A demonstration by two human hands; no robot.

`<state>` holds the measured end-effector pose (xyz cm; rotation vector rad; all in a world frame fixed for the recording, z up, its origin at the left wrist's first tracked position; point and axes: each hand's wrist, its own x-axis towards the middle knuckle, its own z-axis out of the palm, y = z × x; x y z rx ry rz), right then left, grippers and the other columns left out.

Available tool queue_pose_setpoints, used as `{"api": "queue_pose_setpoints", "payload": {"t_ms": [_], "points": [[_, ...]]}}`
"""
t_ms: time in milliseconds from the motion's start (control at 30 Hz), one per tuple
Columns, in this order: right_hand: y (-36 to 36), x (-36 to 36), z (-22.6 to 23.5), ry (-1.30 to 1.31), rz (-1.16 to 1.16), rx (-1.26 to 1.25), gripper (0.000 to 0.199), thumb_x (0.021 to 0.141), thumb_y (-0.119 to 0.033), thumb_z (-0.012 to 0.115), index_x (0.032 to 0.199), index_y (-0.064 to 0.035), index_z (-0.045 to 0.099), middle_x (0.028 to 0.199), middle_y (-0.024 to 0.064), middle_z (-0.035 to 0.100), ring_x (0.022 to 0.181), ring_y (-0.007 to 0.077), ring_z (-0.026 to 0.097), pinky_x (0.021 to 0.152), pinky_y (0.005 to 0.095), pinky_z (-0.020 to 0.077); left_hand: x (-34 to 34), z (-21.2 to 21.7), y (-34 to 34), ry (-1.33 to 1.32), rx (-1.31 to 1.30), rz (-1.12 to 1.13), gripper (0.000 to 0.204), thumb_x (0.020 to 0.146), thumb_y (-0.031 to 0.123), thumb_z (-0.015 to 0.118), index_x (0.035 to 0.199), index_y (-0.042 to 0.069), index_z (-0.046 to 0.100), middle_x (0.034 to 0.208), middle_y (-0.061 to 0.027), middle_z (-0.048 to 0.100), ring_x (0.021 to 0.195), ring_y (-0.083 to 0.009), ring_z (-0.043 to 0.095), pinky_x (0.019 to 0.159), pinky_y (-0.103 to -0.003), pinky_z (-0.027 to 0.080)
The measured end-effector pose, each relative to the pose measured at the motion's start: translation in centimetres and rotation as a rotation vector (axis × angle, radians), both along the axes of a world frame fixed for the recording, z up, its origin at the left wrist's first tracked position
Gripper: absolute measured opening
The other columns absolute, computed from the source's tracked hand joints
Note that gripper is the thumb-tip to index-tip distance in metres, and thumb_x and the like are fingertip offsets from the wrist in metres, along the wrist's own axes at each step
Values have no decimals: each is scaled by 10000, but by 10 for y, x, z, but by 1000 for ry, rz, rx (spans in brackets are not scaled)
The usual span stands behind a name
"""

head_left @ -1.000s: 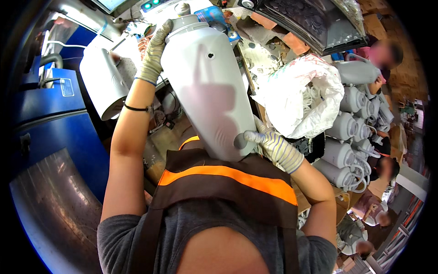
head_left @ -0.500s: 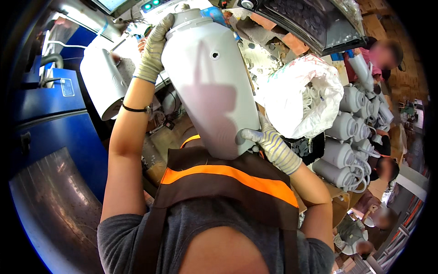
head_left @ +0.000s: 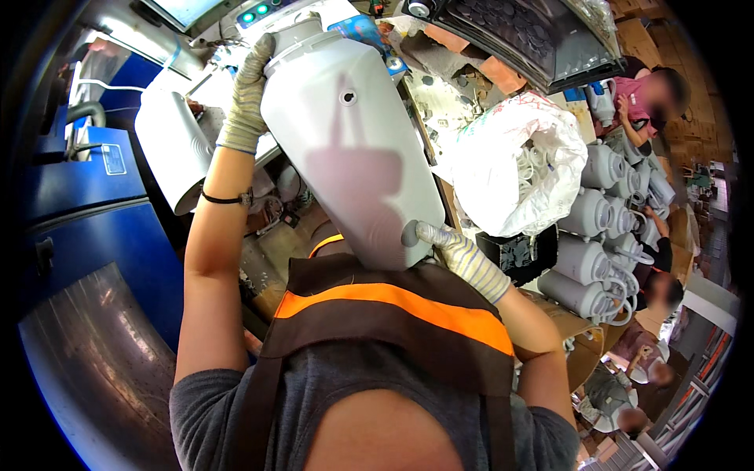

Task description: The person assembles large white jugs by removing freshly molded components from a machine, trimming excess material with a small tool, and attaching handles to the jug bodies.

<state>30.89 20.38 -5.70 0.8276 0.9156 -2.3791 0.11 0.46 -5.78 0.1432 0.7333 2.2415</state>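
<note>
A large grey-white plastic canister slants across in front of me, its neck end far away and its base against my apron. On its upper wall is a small round hole. My left hand, in a striped knit glove, grips the left side by the neck. At the lower right my gloved right hand clasps the canister near its base. The thumb touches the edge of a dark grey round disc on the wall; its fingers are partly hidden.
A white sack of pale parts stands right, above a black bin. Similar canisters are stacked beyond, near several people. A black tray holds dark discs. Left are another canister and a blue machine.
The canister's neck end has shifted slightly left with my left hand. My right hand has moved a little left, and more of the dark disc shows. A co-worker at upper right has moved.
</note>
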Motion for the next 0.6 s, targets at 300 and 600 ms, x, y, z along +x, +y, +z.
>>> {"api": "queue_pose_setpoints", "payload": {"t_ms": [300,600], "points": [[2,-1,-18,260,-5,190,690,834,-196,696,1404,-44,340,1321,84,489,1206,197,478,1035,341,372,-21,-28,-17,-90,-57,89,578,820,391,691,1220,7,527,1100,-153,635,964,-262,638,851,-399,541],[-20,-7,-4,132,-199,112,698,847,-92,665,1432,-53,286,1354,79,452,1238,210,436,1045,344,352,-8,-16,-26,-7,-88,159,575,832,412,669,1220,11,535,1111,-149,634,978,-257,632,876,-378,527]]}}
